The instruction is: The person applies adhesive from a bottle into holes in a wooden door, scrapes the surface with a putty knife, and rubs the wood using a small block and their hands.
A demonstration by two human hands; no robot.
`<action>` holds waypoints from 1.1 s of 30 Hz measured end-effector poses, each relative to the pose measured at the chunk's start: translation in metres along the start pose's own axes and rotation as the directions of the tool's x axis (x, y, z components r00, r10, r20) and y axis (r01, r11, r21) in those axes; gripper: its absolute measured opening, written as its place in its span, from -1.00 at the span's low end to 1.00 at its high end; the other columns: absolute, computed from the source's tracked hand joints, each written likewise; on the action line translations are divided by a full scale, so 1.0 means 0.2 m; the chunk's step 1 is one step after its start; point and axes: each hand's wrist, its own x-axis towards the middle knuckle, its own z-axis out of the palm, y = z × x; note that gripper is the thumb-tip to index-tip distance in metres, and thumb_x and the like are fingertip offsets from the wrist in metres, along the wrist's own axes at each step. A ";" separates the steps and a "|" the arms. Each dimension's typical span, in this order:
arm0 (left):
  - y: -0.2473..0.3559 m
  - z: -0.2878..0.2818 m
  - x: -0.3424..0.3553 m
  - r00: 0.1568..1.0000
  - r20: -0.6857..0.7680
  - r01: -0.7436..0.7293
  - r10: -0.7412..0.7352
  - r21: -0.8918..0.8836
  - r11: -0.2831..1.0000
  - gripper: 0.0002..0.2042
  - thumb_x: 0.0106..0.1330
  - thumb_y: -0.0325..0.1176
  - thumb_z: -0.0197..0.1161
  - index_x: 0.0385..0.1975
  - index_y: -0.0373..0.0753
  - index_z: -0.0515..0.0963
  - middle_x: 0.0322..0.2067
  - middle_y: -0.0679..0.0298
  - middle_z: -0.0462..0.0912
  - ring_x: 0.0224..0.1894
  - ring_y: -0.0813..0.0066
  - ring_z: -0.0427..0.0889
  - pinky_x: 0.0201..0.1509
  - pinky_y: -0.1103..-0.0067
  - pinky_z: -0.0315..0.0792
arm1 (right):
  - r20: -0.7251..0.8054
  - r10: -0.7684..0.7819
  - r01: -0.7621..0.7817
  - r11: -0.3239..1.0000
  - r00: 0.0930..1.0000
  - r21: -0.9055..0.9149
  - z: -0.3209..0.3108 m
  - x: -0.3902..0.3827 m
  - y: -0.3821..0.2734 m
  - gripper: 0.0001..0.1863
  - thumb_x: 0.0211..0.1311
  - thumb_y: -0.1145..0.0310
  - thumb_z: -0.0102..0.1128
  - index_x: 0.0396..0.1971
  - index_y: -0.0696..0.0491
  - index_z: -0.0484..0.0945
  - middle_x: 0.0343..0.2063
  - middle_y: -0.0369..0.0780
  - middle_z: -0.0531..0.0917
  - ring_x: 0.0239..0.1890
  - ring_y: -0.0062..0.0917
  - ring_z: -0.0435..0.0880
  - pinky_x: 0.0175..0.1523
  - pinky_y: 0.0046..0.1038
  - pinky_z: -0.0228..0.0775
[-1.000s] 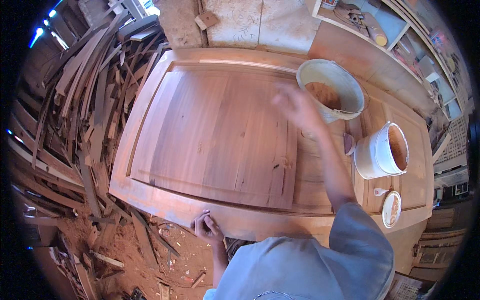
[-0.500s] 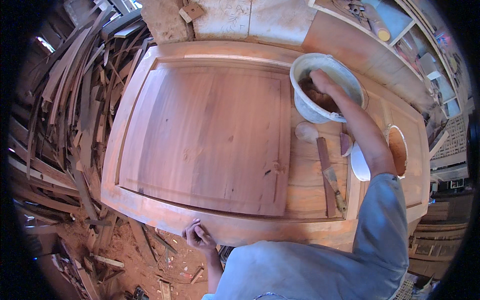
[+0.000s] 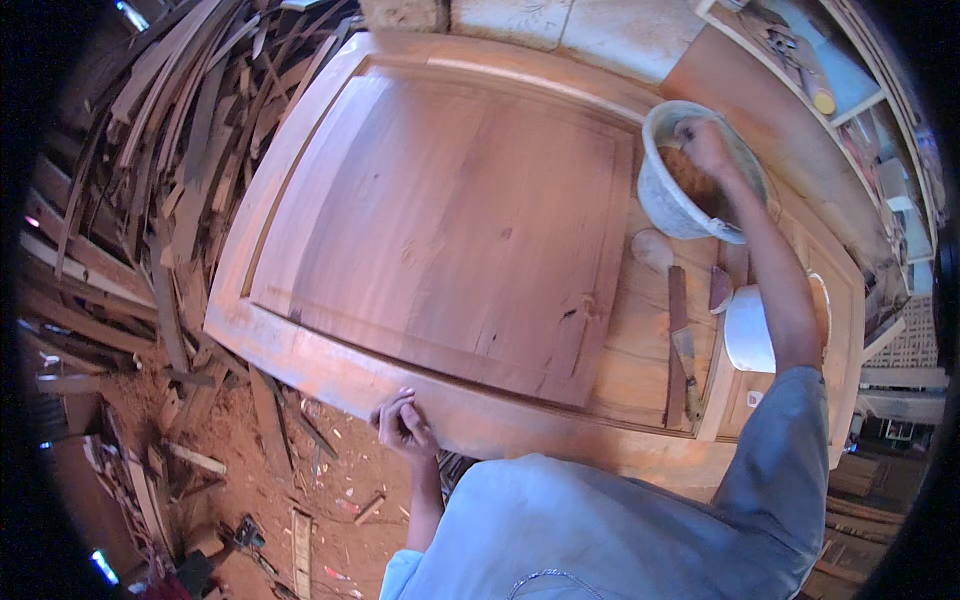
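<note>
A panelled wooden door [image 3: 450, 230] lies flat before me. My right hand [image 3: 708, 150] is inside a grey bucket [image 3: 668, 195] at the door's far right. Its fingers are curled above brown, powdery-looking stuff [image 3: 690, 180]; whatever they may hold is hidden. By the door's near edge is my left hand [image 3: 405, 422], fingers folded in and nothing visible in them. Between the bucket and me, a putty knife [image 3: 685, 355] rests on a dark wooden strip [image 3: 675, 300]. Close to them are a pale round disc [image 3: 652, 250] and a small dark-red block [image 3: 720, 288].
A white tub [image 3: 748, 328] stands under my right forearm. Scrap wood strips [image 3: 190, 170] are heaped at the left. Wood dust and offcuts cover the floor [image 3: 340, 500]. Shelves [image 3: 860, 110] holding tools run along the far right.
The view has turned, so the door appears tilted and the bucket further right. My right hand has shifted within the bucket and shows more. The left hand stays at the door's near edge.
</note>
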 end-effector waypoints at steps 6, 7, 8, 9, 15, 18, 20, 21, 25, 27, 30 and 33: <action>0.01 -0.02 0.02 1.000 -0.004 -0.030 0.030 -0.011 0.999 -0.84 0.35 -0.37 0.09 -0.42 -0.24 0.58 -0.34 0.24 0.74 -0.25 0.40 0.69 0.10 0.46 0.25 | -0.102 0.125 -0.008 0.669 0.987 0.743 -0.33 0.00 -0.64 -0.83 0.27 0.39 0.26 -0.29 0.18 0.68 -0.56 -0.29 0.65 -0.47 -0.66 0.61 -0.30 -0.54 0.46; 0.02 -0.02 0.03 0.999 0.006 -0.039 0.039 -0.010 0.999 -0.84 0.35 -0.37 0.09 -0.41 -0.24 0.58 -0.34 0.24 0.74 -0.25 0.40 0.69 0.10 0.46 0.25 | -0.077 0.069 0.012 0.667 0.995 0.745 -0.30 -0.01 -0.71 -0.83 0.28 0.37 0.27 -0.29 0.18 0.68 -0.56 -0.29 0.66 -0.48 -0.65 0.61 -0.31 -0.53 0.47; 0.01 -0.02 0.02 0.999 0.015 -0.048 0.048 -0.007 0.999 -0.84 0.35 -0.37 0.09 -0.41 -0.24 0.58 -0.33 0.24 0.74 -0.25 0.40 0.69 0.10 0.46 0.25 | -0.052 0.010 0.033 0.662 0.999 0.749 -0.25 0.00 -0.77 -0.82 0.29 0.35 0.28 -0.30 0.17 0.69 -0.56 -0.30 0.66 -0.49 -0.65 0.61 -0.33 -0.52 0.47; 0.01 -0.02 0.02 0.999 0.018 -0.045 0.046 -0.012 0.999 -0.84 0.34 -0.38 0.09 -0.41 -0.24 0.58 -0.33 0.23 0.74 -0.25 0.40 0.69 0.10 0.46 0.26 | -0.027 -0.046 0.051 0.673 0.999 0.738 -0.16 0.03 -0.81 -0.83 0.27 0.36 0.28 -0.32 0.17 0.69 -0.56 -0.29 0.67 -0.49 -0.65 0.62 -0.35 -0.51 0.47; 0.05 -0.02 0.04 0.999 0.037 -0.030 0.031 -0.018 0.999 -0.85 0.32 -0.40 0.09 -0.40 -0.26 0.59 -0.33 0.22 0.74 -0.25 0.38 0.69 0.10 0.45 0.26 | 0.166 0.031 -0.117 0.833 0.986 0.540 0.41 0.05 -1.02 -0.81 0.27 0.34 0.29 -0.36 0.17 0.70 -0.62 -0.23 0.67 -0.54 -0.58 0.66 -0.35 -0.44 0.47; 0.03 -0.02 0.04 0.997 0.024 -0.068 0.068 -0.026 0.997 -0.85 0.32 -0.40 0.09 -0.40 -0.27 0.59 -0.33 0.21 0.74 -0.25 0.38 0.69 0.09 0.45 0.27 | 0.067 -0.011 -0.017 0.910 0.998 0.414 0.48 0.02 -1.06 -0.82 0.28 0.34 0.26 -0.32 0.15 0.70 -0.58 -0.15 0.69 -0.53 -0.49 0.70 -0.31 -0.38 0.49; 0.02 -0.01 0.04 0.998 0.012 -0.067 0.068 -0.034 0.997 -0.85 0.32 -0.40 0.09 -0.39 -0.27 0.59 -0.33 0.21 0.74 -0.25 0.38 0.69 0.08 0.45 0.27 | 0.002 -0.040 0.035 0.902 0.999 0.431 0.43 -0.02 -1.09 -0.81 0.29 0.32 0.24 -0.26 0.13 0.70 -0.56 -0.11 0.69 -0.51 -0.41 0.71 -0.29 -0.35 0.50; 0.02 -0.02 0.03 0.998 0.005 -0.066 0.066 -0.029 0.997 -0.85 0.32 -0.40 0.09 -0.39 -0.27 0.59 -0.33 0.21 0.74 -0.25 0.38 0.69 0.08 0.45 0.27 | 0.013 -0.030 0.021 0.895 0.999 0.446 0.43 -0.03 -1.09 -0.79 0.29 0.31 0.24 -0.24 0.13 0.70 -0.53 -0.11 0.70 -0.51 -0.38 0.72 -0.28 -0.34 0.50; 0.00 -0.02 0.02 0.998 -0.001 -0.065 0.065 -0.045 0.997 -0.86 0.31 -0.41 0.09 -0.39 -0.26 0.59 -0.33 0.22 0.74 -0.25 0.39 0.69 0.07 0.45 0.27 | 0.000 -0.020 0.018 0.923 1.000 0.384 0.35 -0.15 -1.12 -0.70 0.33 0.20 0.18 -0.12 0.09 0.67 -0.31 -0.02 0.69 -0.31 -0.20 0.70 -0.14 -0.20 0.50; 0.00 -0.02 0.02 0.998 -0.001 -0.067 0.067 -0.050 0.996 -0.86 0.31 -0.41 0.09 -0.39 -0.26 0.59 -0.33 0.22 0.74 -0.25 0.39 0.69 0.07 0.45 0.27 | -0.102 -0.094 0.117 0.962 0.990 0.248 0.37 -0.26 -1.15 -0.62 0.35 0.12 0.15 -0.02 0.06 0.63 -0.12 0.01 0.64 -0.12 -0.11 0.65 0.01 -0.13 0.47; 0.00 -0.01 0.03 0.997 0.017 -0.071 0.072 -0.055 0.996 -0.86 0.32 -0.41 0.09 -0.39 -0.26 0.59 -0.33 0.23 0.75 -0.25 0.39 0.69 0.07 0.46 0.27 | -0.202 -0.160 0.175 0.983 0.966 0.055 0.50 -0.36 -1.15 -0.47 0.33 -0.01 0.15 0.16 0.02 0.53 0.11 -0.04 0.54 0.12 -0.07 0.53 0.21 -0.09 0.37; 0.02 -0.03 0.03 0.998 0.019 -0.064 0.065 -0.034 0.997 -0.86 0.33 -0.40 0.09 -0.39 -0.25 0.59 -0.33 0.23 0.75 -0.25 0.39 0.69 0.07 0.46 0.27 | -0.091 -0.051 0.058 0.995 0.995 0.084 0.46 -0.35 -1.25 -0.38 0.31 -0.09 0.14 0.24 0.00 0.47 0.21 -0.10 0.46 0.24 -0.11 0.45 0.29 -0.08 0.28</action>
